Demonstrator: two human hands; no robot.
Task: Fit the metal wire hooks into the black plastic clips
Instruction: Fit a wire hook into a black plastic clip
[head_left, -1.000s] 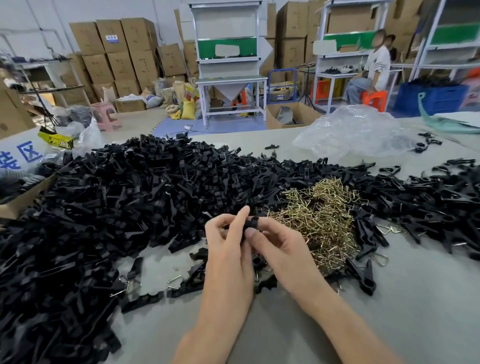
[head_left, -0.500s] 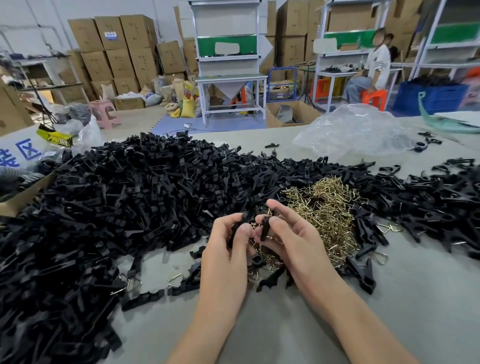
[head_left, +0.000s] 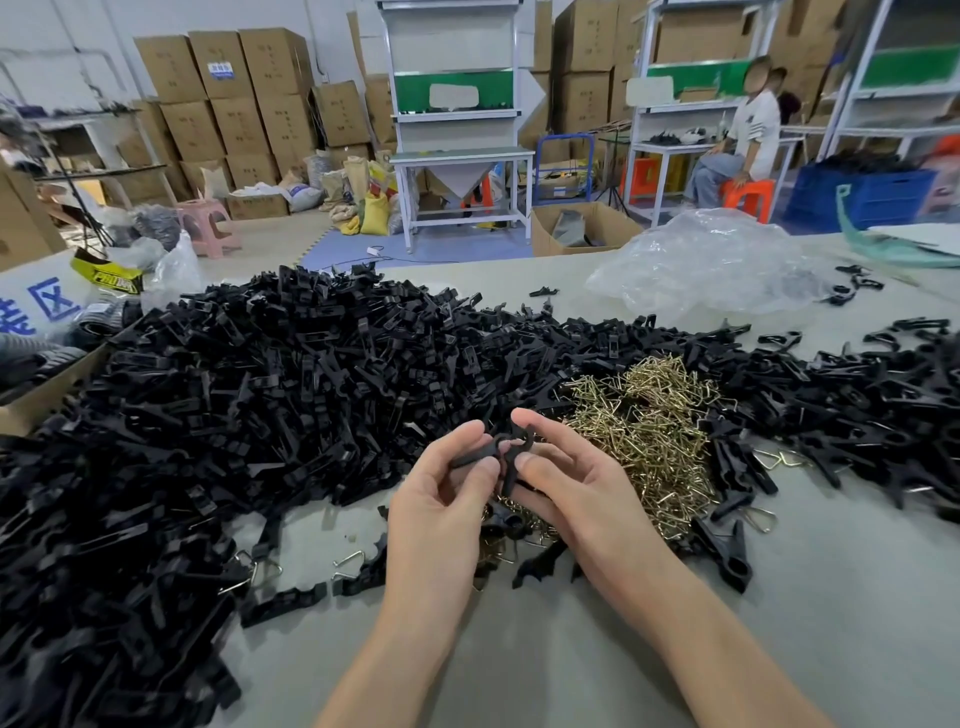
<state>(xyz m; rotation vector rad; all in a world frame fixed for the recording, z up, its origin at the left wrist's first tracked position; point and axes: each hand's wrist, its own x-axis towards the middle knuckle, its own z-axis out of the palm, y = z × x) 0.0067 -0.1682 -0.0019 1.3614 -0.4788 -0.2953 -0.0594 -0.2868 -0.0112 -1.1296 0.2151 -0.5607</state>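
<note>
Both hands meet above the table's middle. My left hand (head_left: 447, 499) pinches one black plastic clip half (head_left: 475, 456) between thumb and fingers. My right hand (head_left: 566, 483) pinches a second black clip half (head_left: 511, 470) against it, the two pieces crossed where they touch. A tangled heap of brass-coloured wire hooks (head_left: 649, 436) lies just right of my right hand. A very large pile of black clips (head_left: 234, 405) covers the table's left and back, and more clips (head_left: 872, 410) spread to the right. No wire hook shows in either hand.
Loose clips and a few wire hooks (head_left: 348, 564) lie on the grey table (head_left: 519, 654) under my wrists. A crumpled clear plastic bag (head_left: 711, 260) sits at the back right. A cardboard box edge (head_left: 47, 395) stands at the left. A seated person (head_left: 737, 140) is far behind.
My hands have lifted slightly and turned the two clip pieces; my left fingers now spread more, with the pieces crossed between both thumbs.
</note>
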